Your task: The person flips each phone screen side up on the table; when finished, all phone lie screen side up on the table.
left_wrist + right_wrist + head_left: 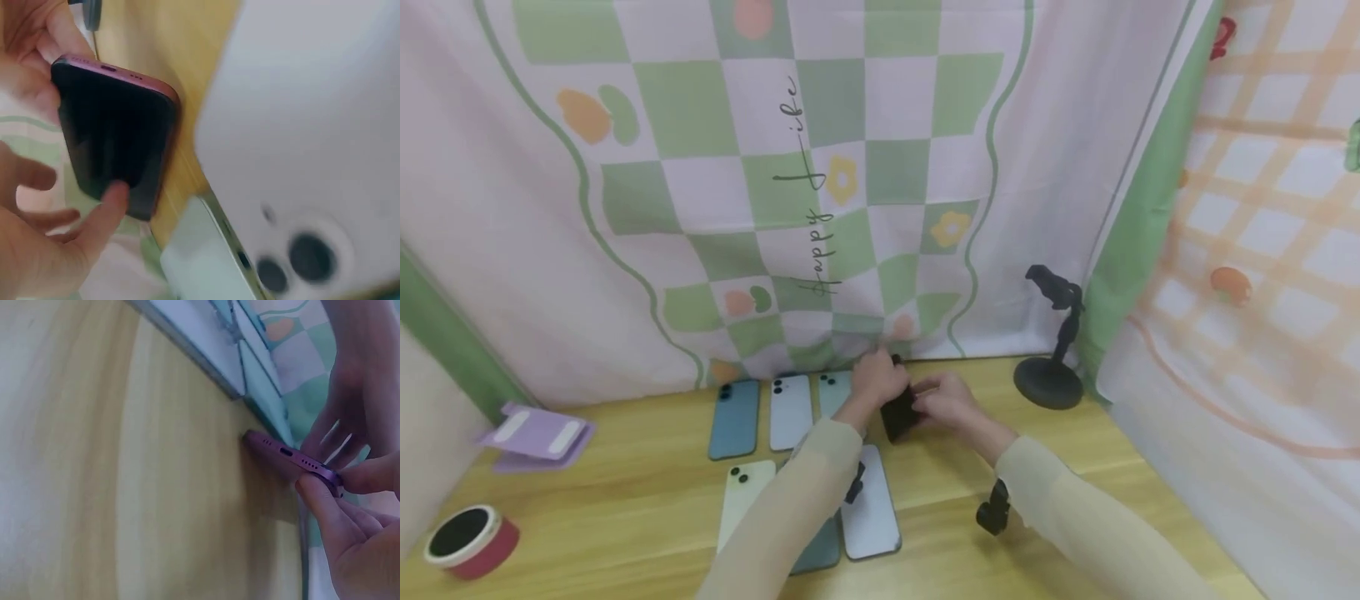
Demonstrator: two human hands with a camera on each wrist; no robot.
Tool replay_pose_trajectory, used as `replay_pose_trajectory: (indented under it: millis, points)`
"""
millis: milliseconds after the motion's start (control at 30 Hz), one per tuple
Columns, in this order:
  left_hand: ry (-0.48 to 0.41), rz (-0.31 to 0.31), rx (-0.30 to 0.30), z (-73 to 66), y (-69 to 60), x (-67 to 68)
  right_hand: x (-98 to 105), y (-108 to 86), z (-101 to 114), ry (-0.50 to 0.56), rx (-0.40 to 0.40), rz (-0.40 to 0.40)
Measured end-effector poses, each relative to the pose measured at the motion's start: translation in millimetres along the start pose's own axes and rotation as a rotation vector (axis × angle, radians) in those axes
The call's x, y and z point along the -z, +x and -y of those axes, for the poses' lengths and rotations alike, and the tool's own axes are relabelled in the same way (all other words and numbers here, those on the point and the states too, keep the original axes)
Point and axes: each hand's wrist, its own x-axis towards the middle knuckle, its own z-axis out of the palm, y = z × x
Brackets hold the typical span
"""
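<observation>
A phone point(115, 134) with a dark screen and a pink-purple frame is held tilted at the back of the table. Its port edge faces the wrist cameras. My right hand point(950, 402) pinches it near a corner of that edge, thumb and finger on opposite sides in the right wrist view. My left hand point(878, 379) reaches over the phone's far end. One left fingertip point(117, 190) touches the screen, and the other fingers stand apart from it, loosely bent. Left of the phone lies a pale green phone point(203, 250), partly covered by the left arm in the head view.
Several more phones lie back up: a blue one point(734, 419), a white one point(791, 412), a cream one point(745, 496) and a pale lavender one point(870, 508). A black stand point(1049, 383) is at the back right. A purple holder point(538, 437) and a red-white round container point(475, 542) sit left.
</observation>
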Motion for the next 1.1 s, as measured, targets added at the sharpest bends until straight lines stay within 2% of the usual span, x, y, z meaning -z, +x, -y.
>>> replay_pose_trajectory:
  millis: [100,167,367,467,533,633,733,900,1100]
  points:
    - [0.104,0.074,-0.072,11.1,-3.3,4.4,-0.6,1.4,-5.3,-0.045,0.011,-0.016]
    - [0.171,0.121,-0.098,17.8,-5.1,8.5,0.3,2.9,-9.6,-0.078,0.021,-0.026]
    - [0.391,0.269,-0.135,32.1,-7.8,18.2,4.3,5.6,-21.8,-0.172,0.076,-0.032]
    - [0.444,0.324,-0.147,38.5,-9.7,18.3,3.5,5.9,-25.2,-0.238,0.135,-0.021]
    - [0.444,0.336,-0.147,42.6,-11.2,17.4,2.0,5.8,-26.0,-0.294,0.16,-0.026]
    - [0.39,0.332,-0.137,48.2,-12.4,15.0,0.1,5.2,-24.8,-0.388,0.193,-0.024]
    - [0.357,0.321,-0.138,51.4,-12.4,12.5,-0.8,3.4,-22.7,-0.427,0.193,0.001]
    - [0.346,0.324,-0.141,52.9,-14.5,12.2,-1.2,1.9,-24.9,-0.516,0.221,0.033]
    - [0.34,0.348,-0.139,52.9,-16.3,13.4,-2.8,0.9,-26.3,-0.675,0.278,0.044]
